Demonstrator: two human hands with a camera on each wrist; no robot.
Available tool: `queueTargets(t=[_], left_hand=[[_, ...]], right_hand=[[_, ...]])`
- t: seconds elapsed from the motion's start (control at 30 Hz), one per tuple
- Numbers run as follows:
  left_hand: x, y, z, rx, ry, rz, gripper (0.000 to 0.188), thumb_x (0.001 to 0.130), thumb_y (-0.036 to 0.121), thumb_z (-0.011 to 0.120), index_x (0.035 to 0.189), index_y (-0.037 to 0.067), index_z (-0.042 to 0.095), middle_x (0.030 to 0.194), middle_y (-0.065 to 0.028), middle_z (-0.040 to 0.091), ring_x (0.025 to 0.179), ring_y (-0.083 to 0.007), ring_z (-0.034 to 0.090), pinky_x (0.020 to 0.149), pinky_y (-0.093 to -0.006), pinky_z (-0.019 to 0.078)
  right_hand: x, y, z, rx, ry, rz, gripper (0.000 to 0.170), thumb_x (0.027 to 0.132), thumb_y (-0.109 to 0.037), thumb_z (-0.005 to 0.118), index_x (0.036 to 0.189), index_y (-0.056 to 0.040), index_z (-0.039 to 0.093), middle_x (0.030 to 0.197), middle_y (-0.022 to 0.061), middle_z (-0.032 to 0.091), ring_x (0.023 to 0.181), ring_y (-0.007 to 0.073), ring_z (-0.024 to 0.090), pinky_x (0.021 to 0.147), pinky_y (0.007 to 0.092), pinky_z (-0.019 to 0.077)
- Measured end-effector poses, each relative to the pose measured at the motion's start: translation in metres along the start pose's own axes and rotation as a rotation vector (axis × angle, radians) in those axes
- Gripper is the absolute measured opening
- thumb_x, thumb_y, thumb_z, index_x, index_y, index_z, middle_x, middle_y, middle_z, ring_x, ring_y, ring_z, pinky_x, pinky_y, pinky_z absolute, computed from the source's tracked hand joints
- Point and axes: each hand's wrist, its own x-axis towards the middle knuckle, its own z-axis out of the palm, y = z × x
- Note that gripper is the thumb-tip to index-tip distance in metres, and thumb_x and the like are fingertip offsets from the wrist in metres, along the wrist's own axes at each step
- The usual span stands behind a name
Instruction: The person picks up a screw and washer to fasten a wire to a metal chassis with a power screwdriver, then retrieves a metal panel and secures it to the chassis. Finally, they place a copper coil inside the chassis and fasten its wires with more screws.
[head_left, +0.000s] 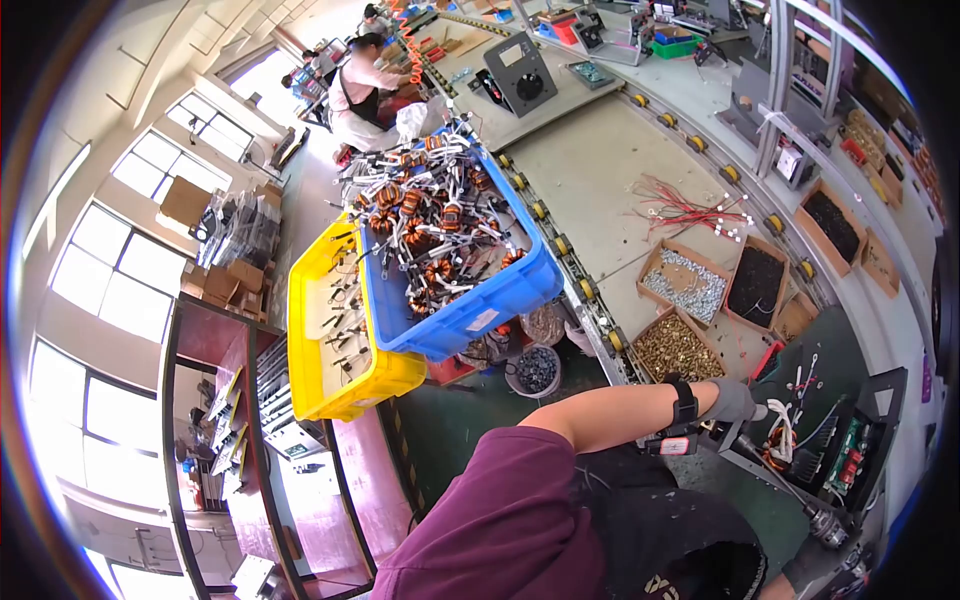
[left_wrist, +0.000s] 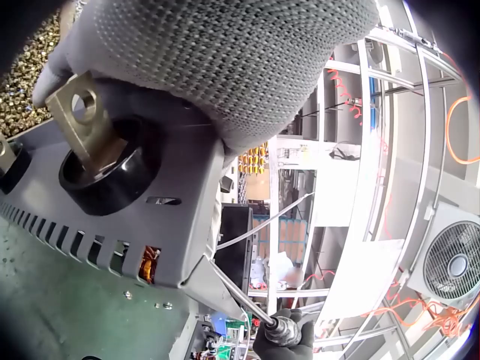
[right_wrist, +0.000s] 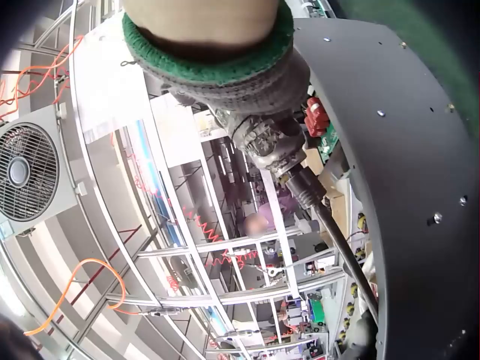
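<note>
My left hand, in a grey knit glove, grips the edge of a grey metal housing. In the left wrist view, a brass terminal tab stands up through a black ring on the slotted face. My gloved right hand holds a power screwdriver. Its long shaft runs along the housing's dark side panel, with the tip hidden in the right wrist view. Inside the housing, the head view shows white wires and a green circuit board with red parts.
Boxes of brass fasteners, silver screws and black parts stand beyond my left hand. Red wires lie on the bench behind them. A blue bin of coils overlaps a yellow bin to the left.
</note>
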Motion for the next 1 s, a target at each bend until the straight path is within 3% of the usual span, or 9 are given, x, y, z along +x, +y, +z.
queueTargets(t=[0.37,0.43,0.47,0.57,0.67,0.8,0.9,0.97,1.0], left_hand=[[0.007,-0.005,0.001,-0.01,-0.037,0.001,0.067,0.091,0.058,0.036,0.098,-0.003,0.062,0.092,-0.0136,0.065,0.083,-0.0297,0.061,0.076,-0.0397,0.0465],[0.011,-0.007,0.005,-0.031,-0.05,-0.001,0.066,0.092,0.057,0.036,0.098,-0.004,0.062,0.09,-0.0134,0.065,0.081,-0.0291,0.06,0.075,-0.0398,0.0464],[0.018,-0.013,0.008,-0.035,-0.044,0.004,0.066,0.092,0.057,0.036,0.097,-0.004,0.062,0.089,-0.0133,0.064,0.079,-0.0286,0.06,0.074,-0.0397,0.0462],[0.013,-0.009,0.005,-0.057,-0.043,-0.001,0.066,0.092,0.056,0.036,0.097,-0.005,0.061,0.087,-0.0134,0.064,0.078,-0.0279,0.059,0.074,-0.0394,0.046],[0.013,-0.009,0.007,-0.069,-0.042,0.001,0.065,0.093,0.055,0.035,0.097,-0.005,0.06,0.087,-0.0145,0.064,0.077,-0.0277,0.059,0.073,-0.0393,0.0461],[0.021,-0.013,0.011,0.009,-0.043,-0.001,0.065,0.093,0.054,0.034,0.099,-0.006,0.06,0.088,-0.0185,0.063,0.08,-0.0307,0.06,0.075,-0.0399,0.0456],[0.025,-0.018,0.014,0.039,-0.022,0.03,0.066,0.093,0.054,0.033,0.099,-0.005,0.06,0.09,-0.0209,0.063,0.083,-0.0342,0.06,0.078,-0.0409,0.0449],[0.027,-0.021,0.017,0.029,-0.022,0.011,0.066,0.093,0.054,0.033,0.099,-0.005,0.061,0.091,-0.0212,0.064,0.085,-0.0353,0.06,0.079,-0.0413,0.0446],[0.027,-0.021,0.017,0.02,-0.014,-0.008,0.066,0.093,0.054,0.033,0.1,-0.005,0.061,0.092,-0.0215,0.064,0.086,-0.0365,0.06,0.08,-0.0417,0.0442]], right_hand=[[-0.001,0.004,0.015,-0.018,-0.148,0.049,0.039,0.093,-0.026,0.051,0.118,0.0032,0.05,0.09,0.006,0.058,0.09,0.0173,0.056,0.098,0.0475,0.0432],[-0.006,0.008,0.02,-0.158,-0.179,0.042,0.039,0.095,-0.027,0.048,0.119,0.0033,0.049,0.098,0.0114,0.055,0.095,0.02,0.056,0.086,0.0346,0.0509],[-0.017,0.022,0.041,-0.588,0.073,-0.196,0.039,0.096,-0.026,0.046,0.122,0.0032,0.047,0.098,0.0112,0.055,0.096,0.0191,0.056,0.087,0.0339,0.0499],[-0.01,0.019,0.04,-0.158,0.195,-0.026,0.039,0.095,-0.025,0.047,0.122,0.0026,0.046,0.097,0.0101,0.055,0.093,0.0174,0.056,0.084,0.0324,0.05],[0.001,0.017,0.016,-0.106,-0.012,0.029,0.038,0.094,-0.025,0.05,0.12,0.0018,0.049,0.091,0.0083,0.057,0.088,0.0167,0.056,0.082,0.0334,0.0499],[0.01,0.018,0.009,-0.04,0.045,0.085,0.036,0.092,-0.023,0.052,0.119,0.0013,0.051,0.084,0.0062,0.057,0.083,0.016,0.057,0.081,0.0342,0.0495],[0.019,0.016,-0.002,-0.12,0.201,-0.01,0.037,0.092,-0.023,0.053,0.119,0.0016,0.051,0.082,0.0058,0.058,0.081,0.0165,0.057,0.082,0.035,0.0492],[0.018,0.018,-0.013,-0.147,0.082,0.023,0.038,0.091,-0.023,0.055,0.119,0.0022,0.052,0.084,0.0061,0.059,0.083,0.0169,0.057,0.082,0.0348,0.0492],[0.001,0.033,0.017,-0.553,0.117,-0.276,0.038,0.09,-0.023,0.056,0.118,0.0025,0.053,0.084,0.0058,0.059,0.083,0.0167,0.058,0.082,0.035,0.0495]])
